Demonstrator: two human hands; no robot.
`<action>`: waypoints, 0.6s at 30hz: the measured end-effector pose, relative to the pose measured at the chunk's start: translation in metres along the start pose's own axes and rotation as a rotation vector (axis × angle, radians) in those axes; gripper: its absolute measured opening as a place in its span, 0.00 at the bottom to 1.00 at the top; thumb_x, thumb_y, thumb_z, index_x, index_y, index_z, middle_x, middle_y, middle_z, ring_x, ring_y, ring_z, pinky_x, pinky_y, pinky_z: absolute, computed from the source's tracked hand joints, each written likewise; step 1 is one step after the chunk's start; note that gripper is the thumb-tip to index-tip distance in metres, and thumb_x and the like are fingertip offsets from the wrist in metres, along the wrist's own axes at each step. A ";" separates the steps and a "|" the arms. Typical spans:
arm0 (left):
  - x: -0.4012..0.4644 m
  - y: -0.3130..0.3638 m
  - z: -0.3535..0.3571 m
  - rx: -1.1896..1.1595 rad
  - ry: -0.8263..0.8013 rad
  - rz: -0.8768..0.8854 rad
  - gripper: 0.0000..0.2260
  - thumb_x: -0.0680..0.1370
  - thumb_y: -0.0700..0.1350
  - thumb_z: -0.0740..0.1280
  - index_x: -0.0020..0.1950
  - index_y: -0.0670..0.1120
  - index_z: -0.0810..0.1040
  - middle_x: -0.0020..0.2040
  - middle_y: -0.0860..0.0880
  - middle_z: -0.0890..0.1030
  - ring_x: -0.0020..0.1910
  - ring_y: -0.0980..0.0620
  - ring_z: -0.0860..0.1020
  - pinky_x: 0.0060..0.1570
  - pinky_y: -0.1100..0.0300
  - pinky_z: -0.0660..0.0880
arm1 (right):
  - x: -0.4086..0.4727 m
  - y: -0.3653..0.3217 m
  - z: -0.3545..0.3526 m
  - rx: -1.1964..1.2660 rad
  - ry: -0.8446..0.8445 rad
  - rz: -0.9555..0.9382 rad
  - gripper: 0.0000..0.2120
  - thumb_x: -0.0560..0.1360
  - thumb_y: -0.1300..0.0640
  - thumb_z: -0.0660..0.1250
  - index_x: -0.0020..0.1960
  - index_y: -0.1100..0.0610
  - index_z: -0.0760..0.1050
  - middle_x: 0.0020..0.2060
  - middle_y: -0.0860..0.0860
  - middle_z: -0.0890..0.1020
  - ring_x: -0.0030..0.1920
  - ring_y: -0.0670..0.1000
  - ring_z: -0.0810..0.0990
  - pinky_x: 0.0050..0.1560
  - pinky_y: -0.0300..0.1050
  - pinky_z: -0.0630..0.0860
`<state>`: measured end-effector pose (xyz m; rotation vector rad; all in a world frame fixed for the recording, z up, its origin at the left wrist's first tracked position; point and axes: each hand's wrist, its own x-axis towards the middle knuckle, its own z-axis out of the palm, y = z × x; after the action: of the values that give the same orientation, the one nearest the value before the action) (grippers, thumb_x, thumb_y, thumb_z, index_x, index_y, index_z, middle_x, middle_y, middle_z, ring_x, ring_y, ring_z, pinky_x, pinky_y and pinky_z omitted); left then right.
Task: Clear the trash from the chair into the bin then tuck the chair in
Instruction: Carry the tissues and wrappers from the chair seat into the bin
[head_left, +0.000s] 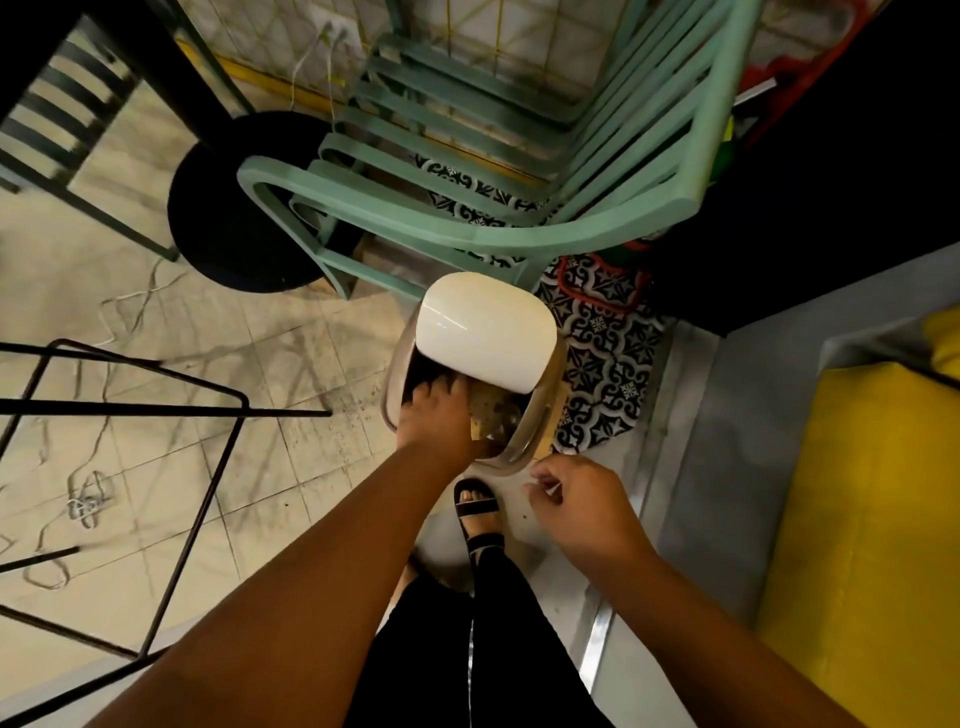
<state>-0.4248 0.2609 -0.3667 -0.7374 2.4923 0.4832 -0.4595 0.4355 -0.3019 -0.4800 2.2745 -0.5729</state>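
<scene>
Glossy smooth white plastic bin lid (485, 332), matt mint-green painted chair (467, 228), worn, scuffed pale floor tiles (291, 364).

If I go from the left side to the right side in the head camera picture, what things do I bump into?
Black wire frame → left hand reaching into the bin → white bin lid → right hand → yellow cushion.
</scene>
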 end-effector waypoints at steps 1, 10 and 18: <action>0.000 0.000 0.000 -0.021 -0.011 0.001 0.41 0.66 0.65 0.71 0.72 0.49 0.59 0.68 0.45 0.68 0.66 0.42 0.67 0.62 0.47 0.70 | 0.000 0.001 -0.001 0.003 0.002 0.002 0.12 0.76 0.53 0.67 0.58 0.54 0.79 0.52 0.50 0.82 0.49 0.47 0.79 0.51 0.37 0.74; -0.037 -0.021 -0.031 -0.333 0.008 0.006 0.32 0.70 0.57 0.72 0.70 0.49 0.67 0.68 0.47 0.71 0.66 0.45 0.68 0.64 0.49 0.69 | 0.009 -0.039 -0.014 -0.050 0.029 -0.128 0.11 0.75 0.52 0.69 0.56 0.54 0.79 0.47 0.49 0.82 0.44 0.45 0.78 0.44 0.36 0.73; -0.117 -0.082 -0.081 -0.454 0.117 -0.075 0.30 0.75 0.60 0.66 0.73 0.49 0.65 0.71 0.47 0.68 0.70 0.47 0.66 0.67 0.55 0.64 | 0.008 -0.134 0.002 -0.156 0.017 -0.349 0.14 0.73 0.52 0.71 0.58 0.54 0.78 0.50 0.50 0.81 0.49 0.49 0.79 0.48 0.38 0.73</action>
<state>-0.3204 0.2066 -0.2524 -1.0515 2.4736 1.0236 -0.4405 0.3195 -0.2365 -0.9644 2.2756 -0.5712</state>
